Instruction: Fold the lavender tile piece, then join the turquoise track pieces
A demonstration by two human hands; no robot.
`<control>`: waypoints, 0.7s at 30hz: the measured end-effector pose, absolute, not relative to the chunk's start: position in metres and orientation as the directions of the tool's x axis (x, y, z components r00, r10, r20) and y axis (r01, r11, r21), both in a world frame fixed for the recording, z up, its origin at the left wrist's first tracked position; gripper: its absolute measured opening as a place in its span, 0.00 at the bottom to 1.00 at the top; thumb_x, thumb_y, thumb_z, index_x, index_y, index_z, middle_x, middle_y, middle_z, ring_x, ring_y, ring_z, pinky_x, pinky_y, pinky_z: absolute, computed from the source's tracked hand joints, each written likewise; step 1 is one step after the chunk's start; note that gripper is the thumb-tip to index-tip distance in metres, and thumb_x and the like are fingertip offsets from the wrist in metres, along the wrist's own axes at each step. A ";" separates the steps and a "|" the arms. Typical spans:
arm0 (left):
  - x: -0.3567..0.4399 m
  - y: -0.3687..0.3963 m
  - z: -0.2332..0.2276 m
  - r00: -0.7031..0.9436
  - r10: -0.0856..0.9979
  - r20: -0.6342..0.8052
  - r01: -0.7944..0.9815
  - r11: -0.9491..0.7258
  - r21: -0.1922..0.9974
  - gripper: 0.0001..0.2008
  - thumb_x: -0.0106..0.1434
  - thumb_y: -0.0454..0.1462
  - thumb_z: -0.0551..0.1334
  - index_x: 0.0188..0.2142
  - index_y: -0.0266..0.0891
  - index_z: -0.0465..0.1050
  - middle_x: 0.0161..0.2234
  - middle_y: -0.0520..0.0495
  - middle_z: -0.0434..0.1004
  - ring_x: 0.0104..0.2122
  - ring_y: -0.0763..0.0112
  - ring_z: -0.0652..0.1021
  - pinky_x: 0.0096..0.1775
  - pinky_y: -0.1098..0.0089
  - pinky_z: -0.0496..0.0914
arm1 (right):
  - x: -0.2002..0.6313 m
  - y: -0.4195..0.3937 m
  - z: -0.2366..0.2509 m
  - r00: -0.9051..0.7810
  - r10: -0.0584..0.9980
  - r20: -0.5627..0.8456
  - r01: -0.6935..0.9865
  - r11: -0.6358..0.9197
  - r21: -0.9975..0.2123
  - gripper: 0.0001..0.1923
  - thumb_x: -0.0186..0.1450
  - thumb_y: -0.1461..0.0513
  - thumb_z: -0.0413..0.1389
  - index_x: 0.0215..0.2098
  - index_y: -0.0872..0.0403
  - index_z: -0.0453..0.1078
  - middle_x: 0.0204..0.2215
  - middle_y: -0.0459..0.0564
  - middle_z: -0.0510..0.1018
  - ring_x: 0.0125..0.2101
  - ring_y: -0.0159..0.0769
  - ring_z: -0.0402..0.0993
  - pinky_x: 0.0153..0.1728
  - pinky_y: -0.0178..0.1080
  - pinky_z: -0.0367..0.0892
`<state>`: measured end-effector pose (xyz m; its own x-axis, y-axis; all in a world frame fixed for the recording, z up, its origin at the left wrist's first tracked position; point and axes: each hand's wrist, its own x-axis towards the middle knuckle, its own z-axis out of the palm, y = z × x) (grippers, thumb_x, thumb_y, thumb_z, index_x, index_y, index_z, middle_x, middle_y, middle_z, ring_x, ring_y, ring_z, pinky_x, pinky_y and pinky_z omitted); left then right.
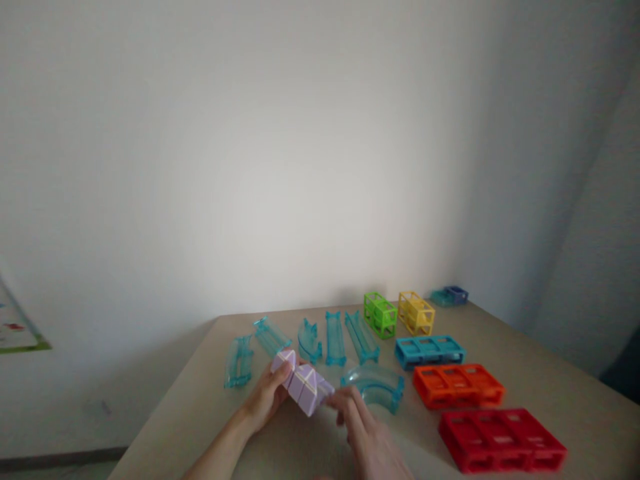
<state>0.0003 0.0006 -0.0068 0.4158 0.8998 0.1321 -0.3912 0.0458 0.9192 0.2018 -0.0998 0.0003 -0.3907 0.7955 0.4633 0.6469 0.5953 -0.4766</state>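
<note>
Head view: both hands, left hand (267, 397) and right hand (361, 430), pinch the purple block (303, 384); best hold it tight and twist slowly over the table (210, 407).

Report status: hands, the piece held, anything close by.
Left hand and right hand both grip the lilac block piece above the table. Clear curved track lies just behind the right hand.

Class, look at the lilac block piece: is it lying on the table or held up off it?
Held up: the lilac block piece sits between the left hand and right hand.
</note>
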 end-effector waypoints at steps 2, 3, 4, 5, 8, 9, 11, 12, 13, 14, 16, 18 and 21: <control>-0.002 -0.002 -0.005 0.416 0.872 0.259 -0.371 -0.098 0.924 0.19 0.54 0.50 0.65 0.36 0.39 0.67 0.36 0.45 0.73 0.35 0.63 0.73 0.36 0.67 0.65 | 0.189 -0.079 0.005 -0.285 0.766 0.576 0.621 0.605 -0.498 0.39 0.56 0.47 0.60 0.58 0.54 0.52 0.49 0.58 0.65 0.48 0.48 0.68 0.46 0.46 0.69; -0.003 -0.003 -0.002 0.410 0.851 0.329 -0.351 -0.186 0.918 0.19 0.53 0.49 0.66 0.36 0.40 0.66 0.37 0.45 0.72 0.35 0.63 0.72 0.36 0.67 0.64 | 0.183 -0.073 0.007 -0.251 0.759 0.600 0.603 0.608 -0.517 0.35 0.59 0.49 0.58 0.58 0.54 0.51 0.50 0.58 0.64 0.49 0.48 0.67 0.48 0.46 0.67; -0.004 -0.006 0.001 0.403 0.829 0.387 -0.322 -0.267 0.908 0.18 0.52 0.47 0.68 0.36 0.40 0.66 0.38 0.45 0.71 0.36 0.62 0.72 0.37 0.67 0.64 | 0.179 -0.069 0.010 -0.232 0.757 0.611 0.585 0.610 -0.535 0.31 0.62 0.51 0.55 0.57 0.54 0.52 0.50 0.58 0.63 0.49 0.46 0.66 0.48 0.46 0.66; -0.005 -0.008 0.006 0.398 0.811 0.429 -0.287 -0.334 0.898 0.18 0.51 0.46 0.68 0.36 0.40 0.66 0.39 0.45 0.71 0.38 0.61 0.71 0.38 0.67 0.64 | 0.176 -0.067 0.012 -0.225 0.762 0.607 0.567 0.609 -0.555 0.26 0.64 0.54 0.53 0.57 0.53 0.52 0.50 0.56 0.63 0.48 0.44 0.66 0.48 0.44 0.66; -0.006 -0.014 0.019 0.381 0.780 0.496 -0.208 -0.450 0.868 0.18 0.49 0.44 0.69 0.37 0.41 0.67 0.43 0.44 0.70 0.41 0.57 0.70 0.41 0.66 0.63 | 0.174 -0.066 0.016 -0.251 0.768 0.590 0.520 0.621 -0.587 0.17 0.67 0.60 0.50 0.53 0.51 0.57 0.48 0.54 0.64 0.46 0.40 0.67 0.46 0.40 0.66; -0.007 -0.015 0.022 0.364 0.777 0.514 -0.193 -0.477 0.857 0.18 0.49 0.44 0.69 0.37 0.41 0.68 0.43 0.43 0.70 0.42 0.56 0.70 0.42 0.66 0.63 | 0.175 -0.066 0.016 -0.271 0.760 0.591 0.502 0.635 -0.587 0.14 0.67 0.61 0.50 0.51 0.51 0.59 0.46 0.53 0.65 0.45 0.39 0.67 0.45 0.40 0.66; -0.006 -0.016 0.027 0.335 0.777 0.533 -0.155 -0.512 0.845 0.18 0.50 0.44 0.69 0.38 0.41 0.70 0.45 0.42 0.70 0.44 0.54 0.70 0.44 0.65 0.62 | 0.177 -0.064 0.015 -0.303 0.748 0.590 0.463 0.657 -0.595 0.08 0.68 0.61 0.49 0.46 0.50 0.63 0.42 0.51 0.67 0.41 0.38 0.69 0.42 0.38 0.66; -0.005 -0.016 0.028 0.325 0.782 0.531 -0.140 -0.516 0.845 0.18 0.50 0.45 0.68 0.38 0.41 0.70 0.46 0.42 0.70 0.45 0.53 0.70 0.45 0.64 0.62 | 0.178 -0.062 0.014 -0.304 0.751 0.586 0.450 0.655 -0.606 0.07 0.68 0.60 0.50 0.44 0.50 0.64 0.39 0.50 0.68 0.39 0.37 0.69 0.40 0.37 0.66; -0.004 -0.016 0.028 0.319 0.789 0.525 -0.137 -0.510 0.849 0.19 0.50 0.46 0.68 0.40 0.41 0.71 0.46 0.41 0.70 0.45 0.53 0.70 0.46 0.64 0.62 | 0.179 -0.061 0.013 -0.290 0.760 0.581 0.442 0.645 -0.623 0.06 0.68 0.60 0.50 0.43 0.50 0.64 0.38 0.49 0.69 0.37 0.37 0.69 0.39 0.37 0.66; -0.002 -0.016 0.026 0.321 0.798 0.509 -0.143 -0.491 0.860 0.21 0.51 0.47 0.68 0.41 0.40 0.72 0.46 0.41 0.70 0.44 0.53 0.70 0.45 0.64 0.62 | 0.181 -0.061 0.013 -0.273 0.769 0.578 0.433 0.635 -0.640 0.05 0.68 0.60 0.50 0.42 0.50 0.65 0.36 0.49 0.70 0.36 0.36 0.69 0.37 0.36 0.65; 0.002 -0.016 0.021 0.334 0.829 0.448 -0.198 -0.403 0.893 0.24 0.53 0.50 0.65 0.45 0.40 0.72 0.44 0.41 0.72 0.41 0.56 0.71 0.44 0.65 0.63 | 0.184 -0.061 0.014 -0.287 0.758 0.586 0.392 0.651 -0.649 0.06 0.68 0.59 0.49 0.41 0.51 0.65 0.34 0.49 0.70 0.34 0.36 0.69 0.37 0.37 0.65; 0.006 -0.014 0.013 0.381 0.876 0.296 -0.296 -0.188 0.936 0.24 0.56 0.52 0.62 0.45 0.39 0.72 0.38 0.43 0.74 0.36 0.60 0.73 0.40 0.65 0.65 | 0.188 -0.063 0.017 -0.361 0.691 0.626 0.312 0.722 -0.617 0.09 0.69 0.58 0.46 0.43 0.51 0.65 0.36 0.50 0.70 0.37 0.38 0.69 0.40 0.39 0.66; 0.011 -0.014 0.007 0.524 0.852 -0.019 -0.353 0.237 0.905 0.19 0.58 0.51 0.61 0.34 0.38 0.76 0.27 0.47 0.74 0.29 0.66 0.73 0.35 0.67 0.67 | 0.192 -0.066 0.022 -0.359 0.627 0.691 0.257 0.778 -0.573 0.13 0.68 0.59 0.45 0.49 0.52 0.63 0.45 0.55 0.67 0.48 0.43 0.65 0.49 0.44 0.63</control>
<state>0.0107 -0.0142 0.0073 0.5237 0.8517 -0.0188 -0.3531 0.2371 0.9050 0.1918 -0.0657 0.0218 -0.3590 0.6270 0.6914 0.2566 0.7785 -0.5728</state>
